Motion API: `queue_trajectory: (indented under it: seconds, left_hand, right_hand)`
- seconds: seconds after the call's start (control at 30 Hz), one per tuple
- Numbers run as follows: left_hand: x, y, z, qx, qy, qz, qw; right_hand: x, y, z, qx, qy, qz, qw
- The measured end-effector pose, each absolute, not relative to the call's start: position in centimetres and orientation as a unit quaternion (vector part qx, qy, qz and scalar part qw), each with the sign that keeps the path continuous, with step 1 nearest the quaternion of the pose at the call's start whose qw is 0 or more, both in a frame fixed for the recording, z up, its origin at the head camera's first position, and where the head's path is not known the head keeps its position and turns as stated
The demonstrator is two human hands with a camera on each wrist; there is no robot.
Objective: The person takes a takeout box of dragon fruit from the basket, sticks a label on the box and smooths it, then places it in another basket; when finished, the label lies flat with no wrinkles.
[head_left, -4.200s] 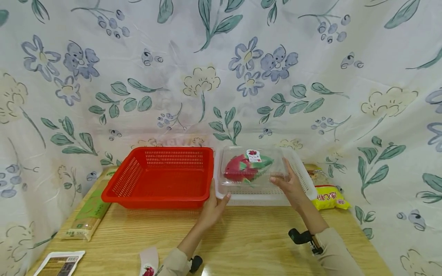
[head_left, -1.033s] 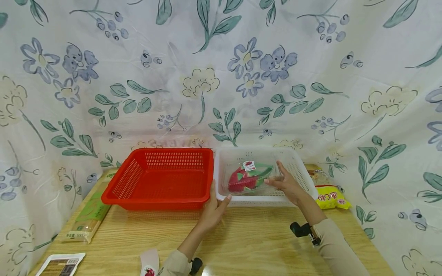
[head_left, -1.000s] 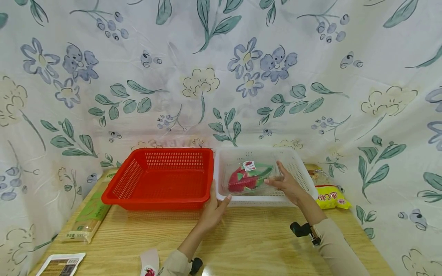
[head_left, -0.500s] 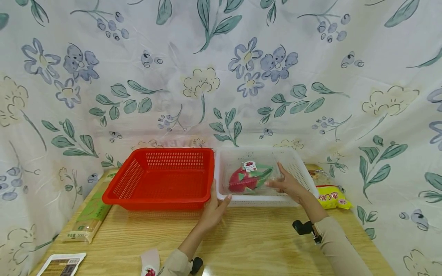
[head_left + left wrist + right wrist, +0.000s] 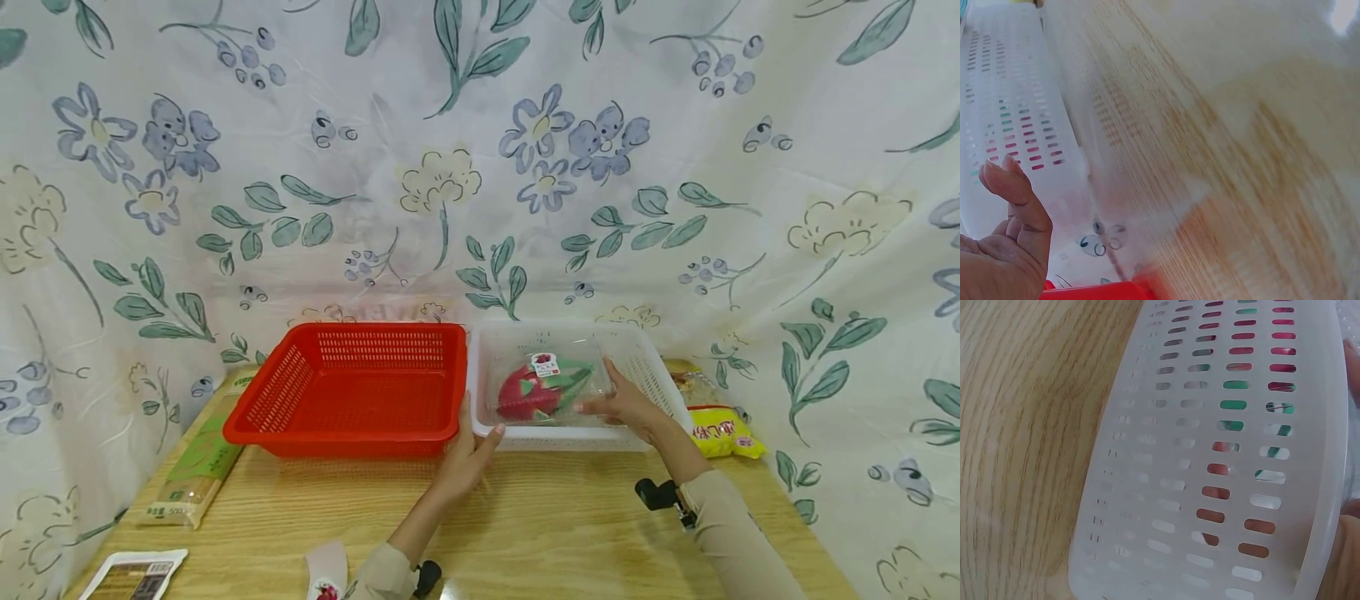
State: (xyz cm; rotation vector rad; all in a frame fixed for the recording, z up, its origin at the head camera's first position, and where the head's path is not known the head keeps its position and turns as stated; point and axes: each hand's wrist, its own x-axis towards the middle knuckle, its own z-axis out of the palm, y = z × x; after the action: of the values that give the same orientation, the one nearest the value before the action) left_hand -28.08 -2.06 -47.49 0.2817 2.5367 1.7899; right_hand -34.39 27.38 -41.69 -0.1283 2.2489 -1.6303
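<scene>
A clear plastic box (image 5: pixel 588 354) with a white label lies inside the white basket (image 5: pixel 562 433). Through its lid show a red dragon fruit (image 5: pixel 525 396) and green leafy parts. My right hand (image 5: pixel 633 408) grips the right end of the box, thumb at the near side and fingers at the far side. My left hand (image 5: pixel 461 458) holds the basket's front left corner; its thumb lies on the front rim while its fingers reach between the two baskets. In the right wrist view, the basket's slotted wall (image 5: pixel 1210 444) hides most of the right hand.
An empty red basket (image 5: pixel 360 400) stands directly left of the white one. Left of it lies a long noodle pack (image 5: pixel 198 467); a flat brown pouch (image 5: pixel 135 575) and a printed strip (image 5: pixel 327 571) lie nearer. A yellow bag (image 5: pixel 720 431) is at the right.
Over the last several seconds the box has gone down from above the white basket into it, with my right hand on it. My left hand has stayed at the corner.
</scene>
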Motion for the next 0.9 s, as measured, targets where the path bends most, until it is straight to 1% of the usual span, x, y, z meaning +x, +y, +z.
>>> queue_trajectory:
  seconds: [0.2,0.37,0.9]
  left_hand:
    - [-28.2,-2.0,-47.5,0.089,0.815,0.572,0.013]
    - [-28.1,-2.0,-47.5,0.087,0.816,0.571,0.014]
    - [-27.8,-1.8,-47.3,0.086,0.823,0.561,0.002]
  right_hand:
    - [-34.7,27.2,-41.6,-0.034,0.806,-0.559,0.191]
    - [-35.1,27.4,-41.6,-0.044,0.812,-0.547,0.201]
    - [-36.3,28.0,-42.2,-0.044,0.809,-0.544,0.219]
